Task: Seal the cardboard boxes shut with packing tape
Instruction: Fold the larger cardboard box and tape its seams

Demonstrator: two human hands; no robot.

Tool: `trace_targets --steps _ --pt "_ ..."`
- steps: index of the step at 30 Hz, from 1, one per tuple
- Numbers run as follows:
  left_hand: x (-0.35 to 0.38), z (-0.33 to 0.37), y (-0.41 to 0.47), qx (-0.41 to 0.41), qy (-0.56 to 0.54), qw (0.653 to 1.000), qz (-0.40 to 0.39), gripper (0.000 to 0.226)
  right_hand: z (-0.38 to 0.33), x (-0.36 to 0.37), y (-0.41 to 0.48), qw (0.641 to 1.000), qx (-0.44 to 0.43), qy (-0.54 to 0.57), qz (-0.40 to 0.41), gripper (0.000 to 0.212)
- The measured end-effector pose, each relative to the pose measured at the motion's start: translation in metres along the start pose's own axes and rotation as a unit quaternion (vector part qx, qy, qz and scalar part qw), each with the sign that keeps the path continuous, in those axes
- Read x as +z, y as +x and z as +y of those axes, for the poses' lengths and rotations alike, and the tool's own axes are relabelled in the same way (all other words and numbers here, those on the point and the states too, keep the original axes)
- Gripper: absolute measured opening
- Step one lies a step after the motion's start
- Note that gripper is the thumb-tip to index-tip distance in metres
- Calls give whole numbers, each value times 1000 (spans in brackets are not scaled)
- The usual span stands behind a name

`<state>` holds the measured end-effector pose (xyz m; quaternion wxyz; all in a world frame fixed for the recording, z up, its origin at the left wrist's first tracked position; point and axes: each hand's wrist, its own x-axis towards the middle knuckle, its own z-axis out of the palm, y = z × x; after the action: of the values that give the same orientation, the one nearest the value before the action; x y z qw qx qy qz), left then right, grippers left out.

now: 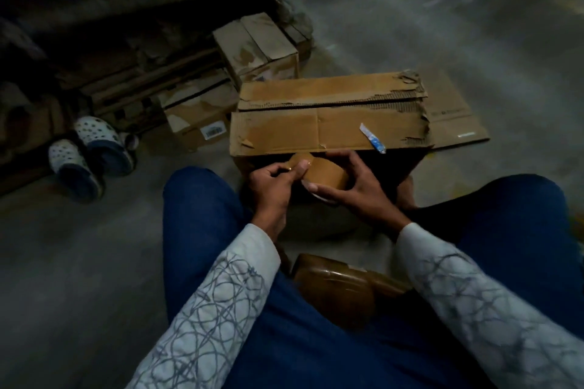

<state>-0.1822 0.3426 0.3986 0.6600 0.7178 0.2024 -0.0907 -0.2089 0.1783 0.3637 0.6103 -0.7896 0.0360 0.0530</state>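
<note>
"On the floor (474,25) in front of the seated person, where is the tape?"

"Low against the near wall of the big cardboard box (316,129), just under its top edge. The right hand (354,189) has its fingers curled round the tape roll (328,175), while the left hand (275,181) pinches the free end (300,162) between thumb and fingertips."

"Why hold it there?"

"Probably to anchor the strip on the side first, then draw it up over the top. The flaps lie folded down, with a dark seam showing between them and no fresh tape across it, so the sealing looks barely begun."

"And the box between the knees?"

"That likely steadies it while the roll is pulled."

"What's the small blue-and-white thing (373,137) on the near flap?"

"Too small to tell; it may be a cutter kept within reach."

"Anything else?"

"Two smaller boxes (259,47) stand behind, flat cardboard (452,114) lies beyond the right end, and a pair of sandals (91,151) sits off to the left."
</note>
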Motion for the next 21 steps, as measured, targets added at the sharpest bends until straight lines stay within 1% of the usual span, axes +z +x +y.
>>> trace_targets --steps 2,5,7,8,10,12,13,14,15,16,17,18,19,21 --pt "0 14 15 -32 -27 999 -7 22 -6 -10 17 999 -4 -13 -39 75" --pt "4 33 48 -51 -53 996 -55 35 -17 -25 53 995 -30 -65 -73 82" --pt "6 42 76 -43 -27 995 -89 37 -17 -32 84 989 -54 -107 -89 88" --pt "6 45 92 -34 -3 994 -106 36 -14 -35 101 987 -55 -115 -100 86" --pt "2 47 126 -11 47 989 -143 37 -5 -40 133 990 -37 -93 -103 70" --pt "-3 48 161 -5 84 982 -172 40 7 -41 165 996 -4 -74 -53 52" --pt "-3 48 178 -3 108 977 -186 33 15 -41 180 995 12 -99 -21 51" --pt "-3 47 195 5 135 970 -203 22 24 -42 193 988 23 -152 2 53" --pt "1 48 208 18 161 961 -224 14 33 -44 203 972 22 -232 15 56" --pt "6 49 218 31 179 954 -240 15 41 -44 211 946 3 -323 20 58" --pt "12 49 225 39 192 947 -253 20 47 -45 216 917 -26 -397 19 60" --pt "20 50 231 40 208 940 -266 26 51 -46 221 895 -51 -444 6 62" --pt "28 50 235 38 225 932 -282 31 53 -46 226 881 -59 -469 -13 64" --pt "44 48 239 43 239 918 -313 31 57 -46 233 873 -38 -484 -50 68"
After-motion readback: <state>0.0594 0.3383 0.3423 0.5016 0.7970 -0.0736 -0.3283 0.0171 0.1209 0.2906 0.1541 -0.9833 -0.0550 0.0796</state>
